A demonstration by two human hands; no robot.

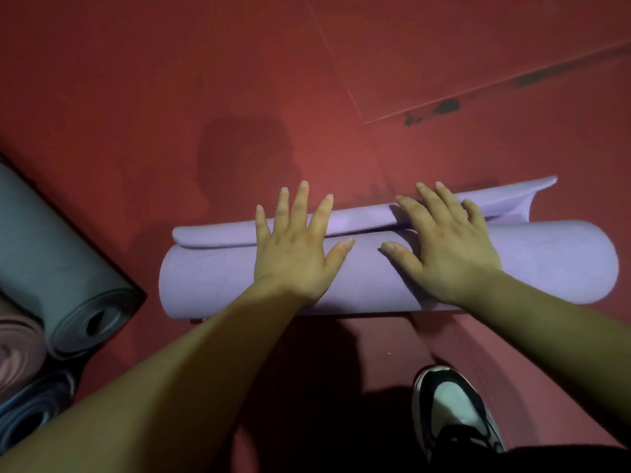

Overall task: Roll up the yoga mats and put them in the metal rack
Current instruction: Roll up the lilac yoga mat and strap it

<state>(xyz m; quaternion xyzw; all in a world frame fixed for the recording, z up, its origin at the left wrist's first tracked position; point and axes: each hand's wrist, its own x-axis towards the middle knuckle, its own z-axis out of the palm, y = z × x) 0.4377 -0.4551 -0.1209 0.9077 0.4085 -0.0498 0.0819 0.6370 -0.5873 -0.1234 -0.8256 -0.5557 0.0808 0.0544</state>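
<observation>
A lilac yoga mat (218, 281) lies rolled into a thick roll on the red floor, its long axis running left to right. Its loose last flap (505, 203) sticks out along the far side and curls up at the right end. My left hand (297, 247) lies flat on the roll's top, left of the middle, fingers spread and straight. My right hand (444, 244) presses flat on the roll to the right of the middle, its fingertips reaching over the flap's edge. The metal rack cannot be made out clearly.
At the left edge lie other rolled mats: a grey-green one (51, 268), a pink one (17, 356) and a blue one (30, 411), stacked end-on. My black and white shoe (450, 407) stands near the bottom right. Red floor (205, 80) stretches beyond the roll.
</observation>
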